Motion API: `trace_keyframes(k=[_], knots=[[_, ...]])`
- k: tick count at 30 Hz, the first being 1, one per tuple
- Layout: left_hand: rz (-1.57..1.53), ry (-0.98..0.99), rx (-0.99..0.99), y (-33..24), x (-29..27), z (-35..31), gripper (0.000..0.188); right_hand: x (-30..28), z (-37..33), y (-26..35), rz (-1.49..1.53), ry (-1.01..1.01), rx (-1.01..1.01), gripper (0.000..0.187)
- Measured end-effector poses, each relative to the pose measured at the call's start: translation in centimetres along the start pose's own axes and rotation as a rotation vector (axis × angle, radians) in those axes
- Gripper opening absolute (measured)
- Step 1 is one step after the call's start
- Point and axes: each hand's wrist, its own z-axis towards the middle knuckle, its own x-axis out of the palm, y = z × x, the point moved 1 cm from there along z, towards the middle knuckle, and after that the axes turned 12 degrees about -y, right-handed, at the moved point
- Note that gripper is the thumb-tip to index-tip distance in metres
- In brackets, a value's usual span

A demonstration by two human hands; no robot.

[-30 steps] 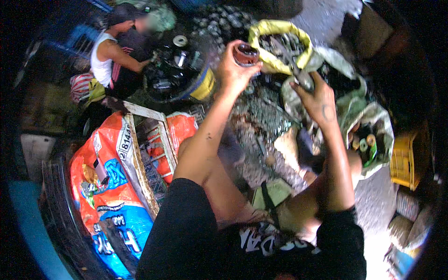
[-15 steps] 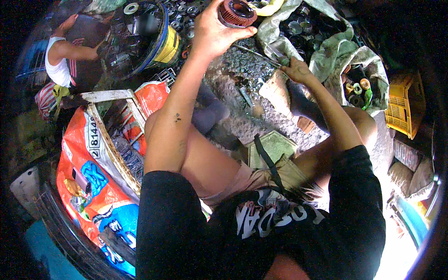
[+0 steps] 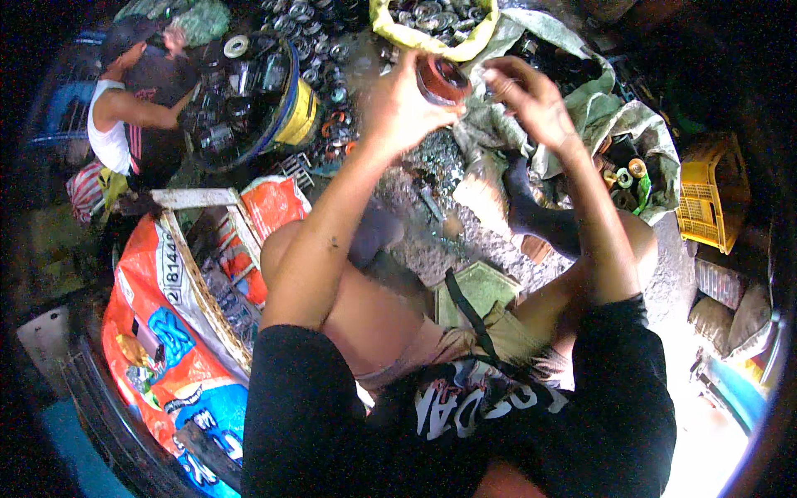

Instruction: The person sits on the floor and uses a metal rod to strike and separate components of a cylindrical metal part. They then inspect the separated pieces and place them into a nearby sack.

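Observation:
My left hand [image 3: 398, 112] is closed round a copper-coloured ribbed ring [image 3: 442, 80] with a dark middle, held up at the far centre. Just right of it, my right hand [image 3: 531, 100] is raised with its fingers bent and apart, slightly blurred. I see nothing in it, and a small gap lies between its fingertips and the ring. Behind the ring stands a yellow-rimmed sack [image 3: 490, 37] of round metal parts. A grey-white sack [image 3: 610, 73] with dark parts lies beyond my right hand.
A tub [image 3: 292, 91] full of dark parts stands far left, beside a person [image 3: 108, 124] in a white top. An open sack [image 3: 664, 137] and a yellow crate [image 3: 701, 203] are at right. Near left lie a rusty white frame [image 3: 195, 197] and an orange sack [image 3: 137, 274].
My left hand has brought the ribbed ring slightly nearer and rightward. My right hand has risen toward it from lower right; the thin rod it held earlier no longer shows.

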Motion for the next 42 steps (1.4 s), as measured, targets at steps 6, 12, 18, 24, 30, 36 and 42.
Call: trace_keyframes(k=[6,12,18,24,30,36,42], knots=[[-0.114,0.098,-0.022,-2.1,0.9,-0.5,0.088,1.3,-2.0,4.4,-0.337,-0.123,-0.421,0.072],[-0.171,0.129,0.039,-3.9,1.2,-1.0,0.089,1.3,-2.0,4.2,-0.317,-0.115,-0.429,0.062],[-0.388,0.246,-0.131,-2.5,2.2,-2.0,0.099,0.3,-1.7,2.6,-0.184,-0.131,-0.743,0.059],[-0.54,0.465,-0.267,-2.9,1.8,-2.5,0.094,-0.9,-2.2,2.9,-0.159,-0.023,-0.828,0.046],[-0.664,0.708,-0.526,-4.8,-0.9,-2.9,0.087,-2.6,-3.4,5.1,-0.123,0.021,-0.964,0.047],[-0.665,0.954,-0.156,-3.7,-3.2,-3.5,0.104,-2.9,-4.7,7.8,0.09,0.156,-1.026,0.039],[-0.609,0.8,-0.208,-6.7,-2.3,-2.1,0.091,-3.4,-3.3,7.9,-0.049,0.211,-0.943,0.049]])
